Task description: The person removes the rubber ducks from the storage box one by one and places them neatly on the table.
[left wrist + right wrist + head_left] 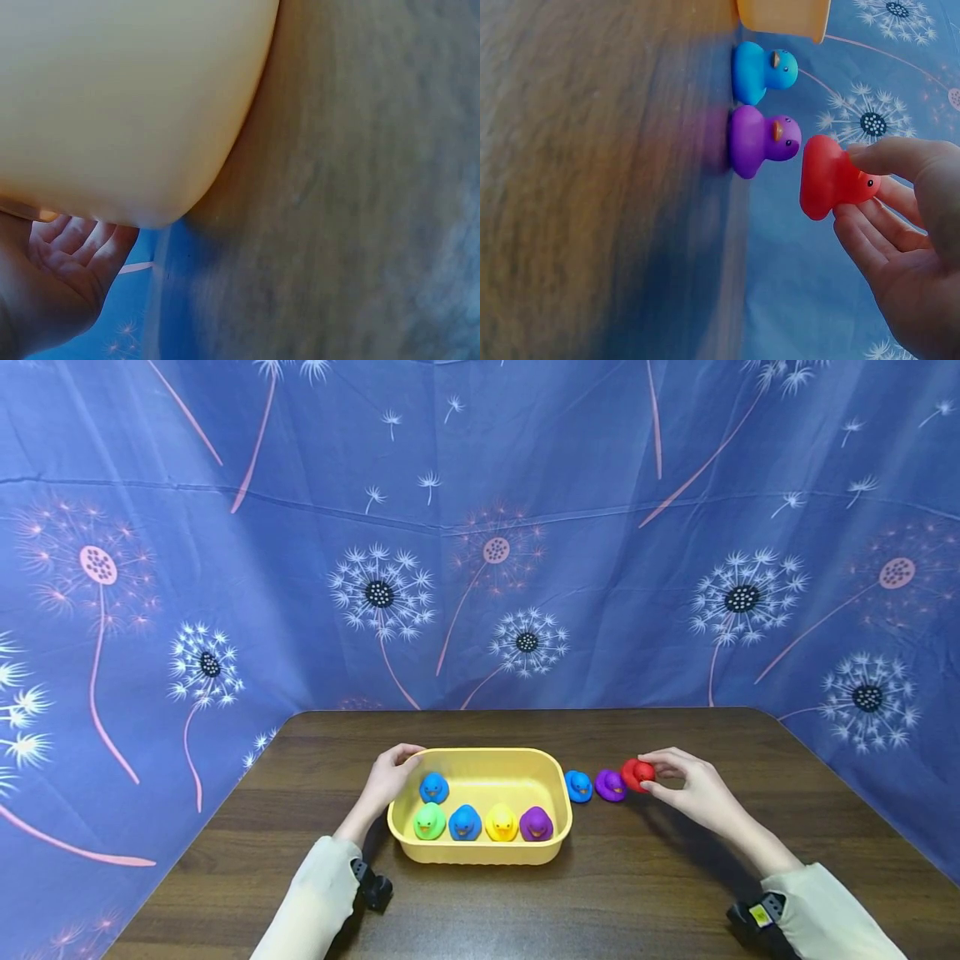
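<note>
A red rubber duck is pinched between the thumb and fingers of my right hand, raised off the table in the right wrist view. Just left of it stand a purple duck and a blue duck, in a row beside the yellow plastic tub. My left hand grips the tub at its back left corner; in the left wrist view its fingers reach behind the wall. Inside the tub are a green duck, two blue ducks, a yellow duck and another purple duck.
A dark brown wooden table carries everything. Blue cloth with dandelion prints hangs behind it and along both sides. Each wrist wears a small black camera.
</note>
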`<state>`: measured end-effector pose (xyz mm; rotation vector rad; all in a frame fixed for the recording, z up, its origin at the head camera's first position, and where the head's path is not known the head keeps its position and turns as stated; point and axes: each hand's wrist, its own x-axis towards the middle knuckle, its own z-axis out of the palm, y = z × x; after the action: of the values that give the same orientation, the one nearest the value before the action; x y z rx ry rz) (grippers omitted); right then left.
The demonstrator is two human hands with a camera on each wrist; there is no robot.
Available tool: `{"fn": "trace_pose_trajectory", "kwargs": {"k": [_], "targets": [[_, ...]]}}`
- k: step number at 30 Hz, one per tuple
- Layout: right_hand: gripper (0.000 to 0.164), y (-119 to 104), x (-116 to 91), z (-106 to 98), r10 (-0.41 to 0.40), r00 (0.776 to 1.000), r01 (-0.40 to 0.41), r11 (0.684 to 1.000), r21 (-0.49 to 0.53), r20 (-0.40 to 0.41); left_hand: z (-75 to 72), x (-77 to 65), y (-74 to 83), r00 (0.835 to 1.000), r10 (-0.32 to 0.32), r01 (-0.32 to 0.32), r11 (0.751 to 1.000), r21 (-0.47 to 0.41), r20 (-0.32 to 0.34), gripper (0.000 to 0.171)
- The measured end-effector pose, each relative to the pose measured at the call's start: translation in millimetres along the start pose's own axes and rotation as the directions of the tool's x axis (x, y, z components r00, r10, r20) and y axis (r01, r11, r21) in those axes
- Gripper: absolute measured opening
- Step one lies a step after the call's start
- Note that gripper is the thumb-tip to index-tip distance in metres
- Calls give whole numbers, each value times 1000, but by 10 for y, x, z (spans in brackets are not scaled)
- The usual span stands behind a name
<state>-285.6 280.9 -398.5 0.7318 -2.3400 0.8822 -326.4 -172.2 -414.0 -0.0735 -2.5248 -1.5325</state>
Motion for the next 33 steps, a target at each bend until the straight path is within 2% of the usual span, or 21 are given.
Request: {"fn": "trace_pose_trajectory", "kwargs": {"k": [17, 33], "targets": [[34, 148, -51, -29, 35, 998, -32, 997, -66, 43, -7, 27, -19, 1000, 4, -4, 1000, -21, -3, 22], [31, 216, -86, -1, 142, 983, -128, 985, -118, 118, 6, 22, -40, 1000, -3, 3, 1000, -19, -7, 21]]}}
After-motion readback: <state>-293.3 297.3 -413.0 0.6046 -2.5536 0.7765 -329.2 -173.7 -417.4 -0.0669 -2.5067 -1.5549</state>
